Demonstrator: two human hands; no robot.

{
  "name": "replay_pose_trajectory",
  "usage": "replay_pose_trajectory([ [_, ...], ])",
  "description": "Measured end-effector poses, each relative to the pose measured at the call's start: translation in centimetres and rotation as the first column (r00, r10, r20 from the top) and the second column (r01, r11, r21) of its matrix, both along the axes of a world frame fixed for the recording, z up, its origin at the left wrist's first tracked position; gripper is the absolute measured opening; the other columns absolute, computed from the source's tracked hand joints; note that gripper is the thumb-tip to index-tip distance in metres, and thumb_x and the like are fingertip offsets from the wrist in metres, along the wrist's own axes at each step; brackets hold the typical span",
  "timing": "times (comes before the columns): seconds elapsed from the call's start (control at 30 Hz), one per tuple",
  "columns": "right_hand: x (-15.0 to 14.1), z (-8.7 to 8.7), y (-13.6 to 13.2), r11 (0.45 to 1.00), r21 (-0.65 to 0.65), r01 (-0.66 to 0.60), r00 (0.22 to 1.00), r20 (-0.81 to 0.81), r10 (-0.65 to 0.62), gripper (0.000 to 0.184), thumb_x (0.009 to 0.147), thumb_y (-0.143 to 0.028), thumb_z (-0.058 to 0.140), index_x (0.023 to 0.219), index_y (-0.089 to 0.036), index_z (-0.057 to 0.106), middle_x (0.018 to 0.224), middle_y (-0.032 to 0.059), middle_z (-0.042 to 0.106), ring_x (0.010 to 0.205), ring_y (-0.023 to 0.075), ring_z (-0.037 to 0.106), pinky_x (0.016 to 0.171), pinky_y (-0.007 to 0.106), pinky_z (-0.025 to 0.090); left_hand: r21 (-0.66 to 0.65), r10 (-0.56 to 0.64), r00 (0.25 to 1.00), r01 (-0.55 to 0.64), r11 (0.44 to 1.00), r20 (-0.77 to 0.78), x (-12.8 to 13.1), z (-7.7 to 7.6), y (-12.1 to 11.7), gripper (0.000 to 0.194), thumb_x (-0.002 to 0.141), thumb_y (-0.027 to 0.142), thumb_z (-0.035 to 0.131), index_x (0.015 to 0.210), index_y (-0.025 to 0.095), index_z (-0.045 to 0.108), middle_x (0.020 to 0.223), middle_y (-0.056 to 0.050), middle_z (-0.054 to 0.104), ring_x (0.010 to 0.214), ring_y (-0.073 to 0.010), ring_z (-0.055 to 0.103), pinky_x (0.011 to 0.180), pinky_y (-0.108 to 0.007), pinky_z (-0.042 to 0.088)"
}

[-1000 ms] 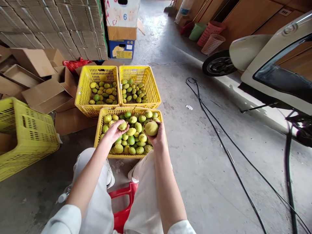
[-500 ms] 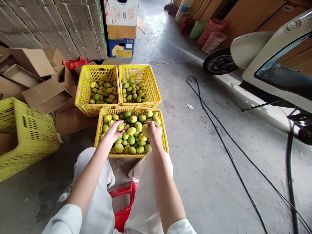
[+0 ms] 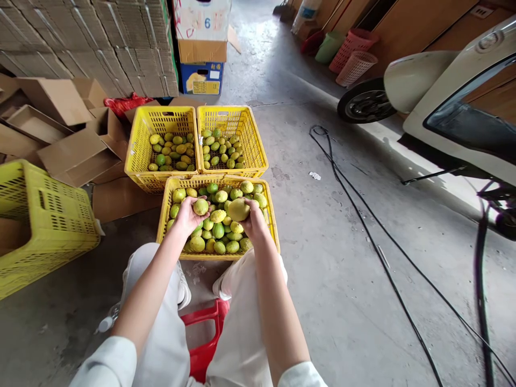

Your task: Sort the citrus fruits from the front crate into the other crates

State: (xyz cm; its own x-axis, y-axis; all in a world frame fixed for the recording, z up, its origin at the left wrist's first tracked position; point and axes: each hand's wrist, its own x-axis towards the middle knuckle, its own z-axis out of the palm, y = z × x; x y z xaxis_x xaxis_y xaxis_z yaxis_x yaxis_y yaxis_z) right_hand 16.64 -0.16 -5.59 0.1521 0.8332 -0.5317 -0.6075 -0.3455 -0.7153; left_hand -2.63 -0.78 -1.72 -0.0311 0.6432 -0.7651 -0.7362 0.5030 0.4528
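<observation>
Just left of the middle of the frame, the left hand (image 3: 187,217) has its fingers curled around a small yellow-green fruit (image 3: 200,207). Beside it, the right hand (image 3: 255,221) closes on a bigger, paler fruit (image 3: 238,210), gripping it from its right side. Both fruits sit within the fingers, apart from each other, over the front crate (image 3: 226,257), where loose yellow and green fruits (image 3: 218,230) lie heaped. Behind, above centre, two yellow crates (image 3: 234,173) stand side by side, more fruit inside; cardboard boxes (image 3: 68,102) lie jumbled at upper left.
</observation>
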Motion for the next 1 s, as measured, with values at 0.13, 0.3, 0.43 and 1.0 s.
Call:
replay_pose_trajectory([
  [0.13,0.3,2.0,0.0,0.983,-0.183,0.021,0.997,-0.075,-0.035,0.026,0.085,-0.040,0.088,0.099,-0.028,0.070,0.085,-0.0041,0.076,0.075,0.0173,0.072,0.051,0.021,0.057,-0.025,-0.009,1.000,0.009,1.000,-0.016,0.1,-0.5,0.0,0.015,0.099,0.014,0.061,0.107,0.020,0.073,0.082,-0.007,0.070,0.067,-0.0220,0.067,0.057,-0.029,0.057],
  [0.3,0.3,4.5,-0.3,0.965,-0.262,0.025,0.988,-0.143,-0.065,0.015,0.098,-0.034,0.079,0.104,-0.028,0.065,0.088,-0.0016,0.076,0.080,0.0211,0.075,0.065,0.034,0.072,-0.043,0.026,1.000,-0.026,0.999,0.006,0.4,-0.4,0.1,0.014,0.103,0.012,0.061,0.108,0.021,0.071,0.084,-0.006,0.071,0.071,-0.0222,0.071,0.060,-0.030,0.063],
  [0.43,0.0,4.8,-0.1,0.967,-0.246,0.072,0.986,-0.128,-0.107,0.012,0.101,-0.031,0.076,0.104,-0.027,0.065,0.085,-0.0021,0.074,0.078,0.0183,0.074,0.069,0.030,0.073,-0.002,-0.005,1.000,0.005,1.000,-0.006,0.6,-0.1,0.0,0.015,0.104,0.009,0.059,0.100,0.019,0.069,0.089,-0.010,0.075,0.076,-0.0218,0.075,0.066,-0.031,0.066],
  [1.0,0.9,3.4,0.0,0.992,-0.069,0.104,0.959,-0.256,-0.119,0.020,0.092,-0.042,0.077,0.103,-0.027,0.071,0.090,0.0006,0.079,0.085,0.0228,0.081,0.075,0.039,0.075,0.095,-0.068,0.998,0.068,0.993,-0.004,0.3,0.6,-0.1,0.015,0.100,0.029,0.061,0.090,0.019,0.068,0.071,-0.003,0.065,0.055,-0.0153,0.059,0.048,-0.023,0.041],
])
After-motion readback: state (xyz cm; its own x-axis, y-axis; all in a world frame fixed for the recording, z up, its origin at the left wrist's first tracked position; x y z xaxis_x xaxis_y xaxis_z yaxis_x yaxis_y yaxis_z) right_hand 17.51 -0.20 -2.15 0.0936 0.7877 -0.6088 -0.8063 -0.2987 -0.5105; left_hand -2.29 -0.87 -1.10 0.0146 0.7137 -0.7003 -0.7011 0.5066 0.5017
